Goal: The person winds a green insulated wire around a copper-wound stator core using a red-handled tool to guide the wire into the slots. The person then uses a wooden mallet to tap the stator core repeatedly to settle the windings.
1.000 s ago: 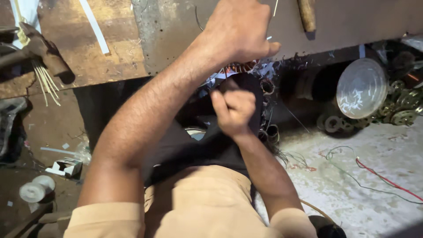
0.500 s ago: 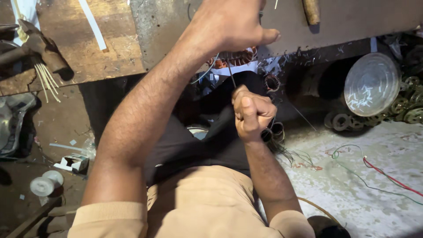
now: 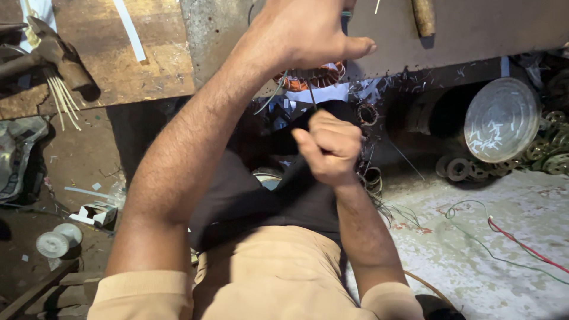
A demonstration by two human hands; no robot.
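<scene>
far left: hammer on wooden counter, beside pale thin sticks. far right: round metal lid, ring-shaped laminations. near right: red wire, green wire on floor. near left: white tape spool.

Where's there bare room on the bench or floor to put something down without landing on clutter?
The wooden benchtop is bare between the white strip and the metal plate. The pale floor is open below the round lid, left of the red wire. It is crowded around the right hand, among the copper winding, wire loops and scraps, and by the hammer.
</scene>
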